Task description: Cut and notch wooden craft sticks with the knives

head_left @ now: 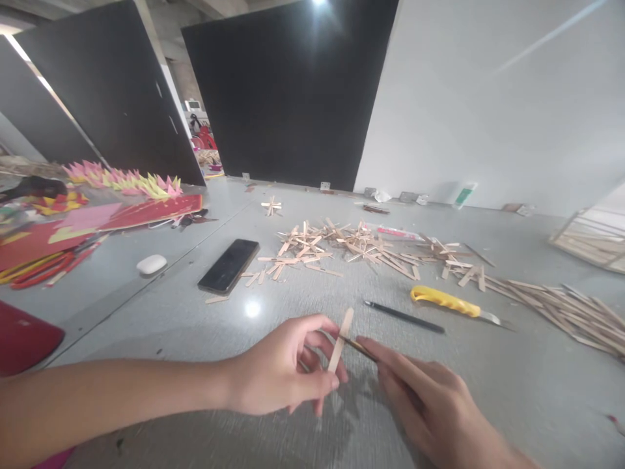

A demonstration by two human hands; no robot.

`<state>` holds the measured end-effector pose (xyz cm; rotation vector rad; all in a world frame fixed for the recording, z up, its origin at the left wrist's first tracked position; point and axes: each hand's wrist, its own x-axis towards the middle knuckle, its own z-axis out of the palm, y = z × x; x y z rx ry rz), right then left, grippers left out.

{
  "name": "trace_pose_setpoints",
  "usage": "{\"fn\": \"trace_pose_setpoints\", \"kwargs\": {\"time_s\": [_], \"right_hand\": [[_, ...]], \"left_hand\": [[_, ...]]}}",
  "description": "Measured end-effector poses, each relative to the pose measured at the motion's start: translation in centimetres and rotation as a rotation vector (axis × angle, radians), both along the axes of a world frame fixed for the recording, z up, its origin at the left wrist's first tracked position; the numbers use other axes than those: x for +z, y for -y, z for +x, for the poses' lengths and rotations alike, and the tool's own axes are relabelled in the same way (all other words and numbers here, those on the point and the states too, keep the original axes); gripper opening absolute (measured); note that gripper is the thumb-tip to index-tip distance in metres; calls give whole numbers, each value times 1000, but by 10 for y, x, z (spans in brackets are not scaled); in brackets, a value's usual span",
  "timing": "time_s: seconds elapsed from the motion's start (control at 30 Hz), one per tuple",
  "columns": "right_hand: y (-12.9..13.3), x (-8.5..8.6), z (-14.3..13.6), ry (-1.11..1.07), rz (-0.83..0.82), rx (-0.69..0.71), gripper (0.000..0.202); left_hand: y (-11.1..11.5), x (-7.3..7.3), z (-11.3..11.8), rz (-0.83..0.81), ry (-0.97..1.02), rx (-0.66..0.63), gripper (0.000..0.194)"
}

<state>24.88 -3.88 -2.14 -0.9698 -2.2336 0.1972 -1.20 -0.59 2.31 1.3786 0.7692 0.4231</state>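
Observation:
Between the thumb and fingers of my left hand (297,368), a flat wooden craft stick (340,340) stands tilted, its rounded end up. My right hand (434,391) is closed around a slim dark tool (360,348), whose tip meets the stick's right edge partway up. Most of that tool is hidden in my fingers, so its kind is unclear. Just beyond my hands lie a dark pen-shaped tool (405,317) and a yellow-handled knife (446,301). A loose heap of short wooden stick pieces (342,244) spreads behind them.
A black phone (229,266) and a white earbud case (152,264) lie to the left. Pink and yellow folded paper (127,181) sits farther left, near scissors (43,268). Long thin sticks (566,312) are piled right. Upright black (293,91) and white panels (488,98) border the table.

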Motion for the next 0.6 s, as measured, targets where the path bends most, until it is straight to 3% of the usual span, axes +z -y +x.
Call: {"fn": "trace_pose_setpoints", "kwargs": {"time_s": [0.1, 0.17, 0.23, 0.4, 0.6], "right_hand": [[0, -1, 1, 54, 56, 41, 46], [0, 0, 1, 88, 65, 59, 47], [2, 0, 0, 124, 50, 90, 48], [5, -1, -1, 226, 38, 169, 46], [4, -1, 2, 217, 112, 125, 45]], "left_hand": [[-7, 1, 1, -37, 91, -45, 30], [-10, 1, 2, -49, 118, -52, 41], [-10, 1, 2, -38, 98, -63, 48], [-5, 2, 3, -36, -41, -61, 37], [-7, 5, 0, 273, -166, 77, 31]]}}
